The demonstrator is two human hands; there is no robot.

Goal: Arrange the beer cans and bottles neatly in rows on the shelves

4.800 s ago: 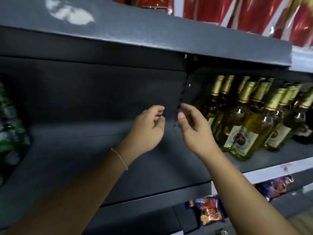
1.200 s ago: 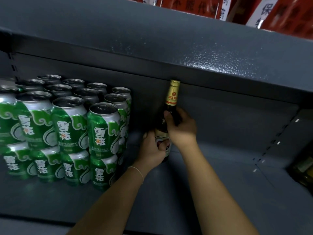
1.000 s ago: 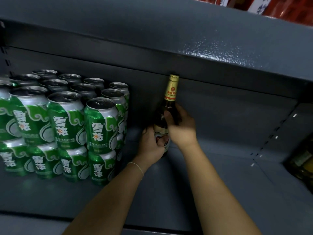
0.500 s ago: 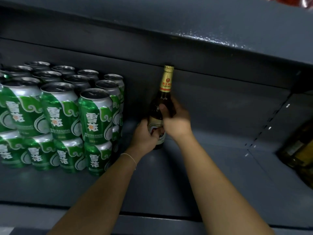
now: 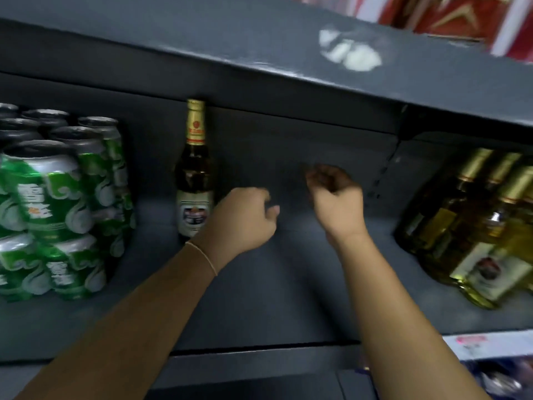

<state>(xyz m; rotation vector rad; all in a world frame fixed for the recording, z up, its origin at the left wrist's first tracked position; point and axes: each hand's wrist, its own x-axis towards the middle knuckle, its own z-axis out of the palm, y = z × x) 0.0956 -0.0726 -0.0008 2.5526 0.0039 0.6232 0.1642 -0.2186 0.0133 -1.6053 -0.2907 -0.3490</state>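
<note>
Upright on the shelf, one beer bottle; both hands' fingers loosely curled, seemingly empty.

Dim here; the light reaches in from the near side and above, catching the upper shelf edge with a pale smeared glare patch toward the right. The far back of the shelf sinks into shadow. Everything is softened by motion blur: my right hand is smeared at the fingers, my left hand a little sharper. The green cans at left and the clear bottles at right blur and bend near the edges. The brown bottle reads clearest.
</note>
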